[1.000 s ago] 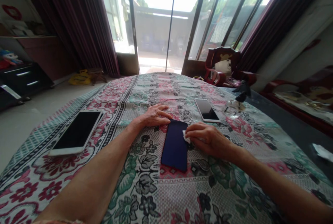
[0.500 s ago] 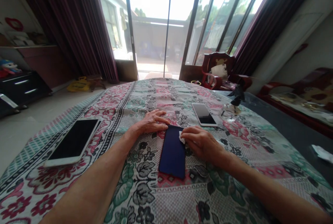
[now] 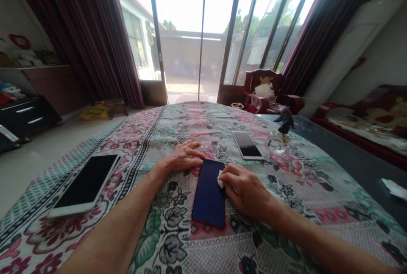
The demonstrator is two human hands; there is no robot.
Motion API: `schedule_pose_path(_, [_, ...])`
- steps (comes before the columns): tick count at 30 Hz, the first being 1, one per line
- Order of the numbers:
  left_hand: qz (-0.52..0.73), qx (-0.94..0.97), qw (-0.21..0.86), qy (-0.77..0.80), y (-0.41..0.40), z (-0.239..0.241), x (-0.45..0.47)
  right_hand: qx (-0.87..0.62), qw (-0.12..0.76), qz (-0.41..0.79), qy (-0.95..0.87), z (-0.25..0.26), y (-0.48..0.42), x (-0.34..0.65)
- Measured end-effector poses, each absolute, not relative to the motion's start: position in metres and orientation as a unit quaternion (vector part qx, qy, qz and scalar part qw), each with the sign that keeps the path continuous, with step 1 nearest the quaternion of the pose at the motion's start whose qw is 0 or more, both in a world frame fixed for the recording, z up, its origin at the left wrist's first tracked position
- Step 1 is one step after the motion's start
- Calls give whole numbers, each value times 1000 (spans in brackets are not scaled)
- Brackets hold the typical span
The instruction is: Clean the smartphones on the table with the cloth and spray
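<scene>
Dark-blue phone (image 3: 208,195) flat on the worktop (image 3: 273,244). Right hand (image 3: 244,188) at the phone's right edge — grip pinched on white tissue (image 3: 220,179). Left hand (image 3: 183,156) at the phone's far-left corner — grip loosely spread, nothing held.

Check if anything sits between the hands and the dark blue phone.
Only the white wad, pinched in the right hand at the right edge of the dark blue phone. Nothing visible separates the left hand from its upper-left corner.

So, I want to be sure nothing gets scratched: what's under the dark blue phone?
The dark blue phone lies on the patterned tablecloth, which shows around its edges. The cloth directly beneath is covered, so I can't tell whether anything thin lies there.
</scene>
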State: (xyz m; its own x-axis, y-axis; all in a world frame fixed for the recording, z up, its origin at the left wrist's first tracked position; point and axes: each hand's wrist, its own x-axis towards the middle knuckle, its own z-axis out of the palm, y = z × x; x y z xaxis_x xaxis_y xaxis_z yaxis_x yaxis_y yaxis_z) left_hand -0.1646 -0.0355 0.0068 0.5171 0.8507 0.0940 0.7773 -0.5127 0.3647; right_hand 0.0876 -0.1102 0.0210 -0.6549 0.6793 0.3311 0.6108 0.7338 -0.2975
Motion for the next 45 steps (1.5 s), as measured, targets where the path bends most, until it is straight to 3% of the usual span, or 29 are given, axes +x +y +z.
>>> schedule_pose_path(10, [131, 859, 141, 474, -33, 3, -165, -335, 130, 123, -925, 39, -145, 81])
schedule_pose_path(21, [131, 859, 136, 475, -35, 6, -164, -355, 297, 100, -881, 7, -96, 89])
schedule_pose_path(29, [137, 859, 134, 474, -34, 5, -164, -394, 333, 108, -850, 0, -81, 89])
schedule_pose_path(40, [127, 857, 149, 477, -36, 9, -165, -429, 297, 88, -848, 8, -68, 80])
schedule_pose_path(45, [131, 857, 146, 476, -35, 8, -166, -435, 226, 38, -871, 20, -70, 73])
